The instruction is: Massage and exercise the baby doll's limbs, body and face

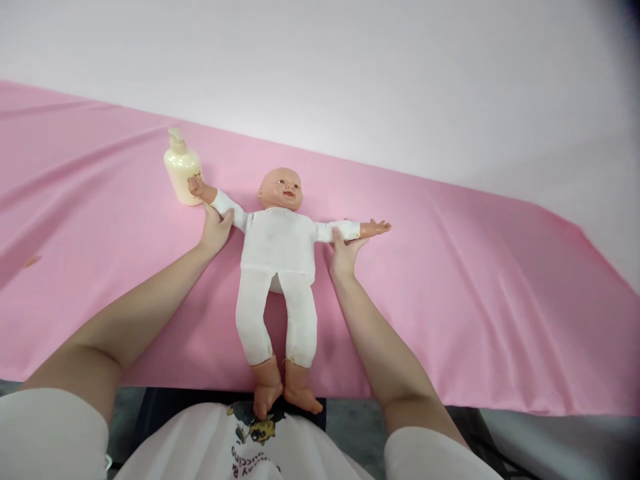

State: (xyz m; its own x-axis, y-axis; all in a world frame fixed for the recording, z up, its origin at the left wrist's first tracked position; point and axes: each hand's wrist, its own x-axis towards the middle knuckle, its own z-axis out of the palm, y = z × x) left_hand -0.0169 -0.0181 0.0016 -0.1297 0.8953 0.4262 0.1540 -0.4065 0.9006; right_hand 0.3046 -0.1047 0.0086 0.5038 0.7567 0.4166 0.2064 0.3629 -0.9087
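While the doll (278, 248) lies face up on the pink cloth (475, 280), arms stretched wide and feet past the near edge, both hands hold its sleeves — the left hand (216, 230) pinching one forearm, the right hand (344, 252) gripping the other from beneath. Just beside the doll's raised fist stands a cream pump bottle (181, 171) — apparently touching it.

A baby-care practice room — pink-draped table (450, 280), bare white wall (400, 67)
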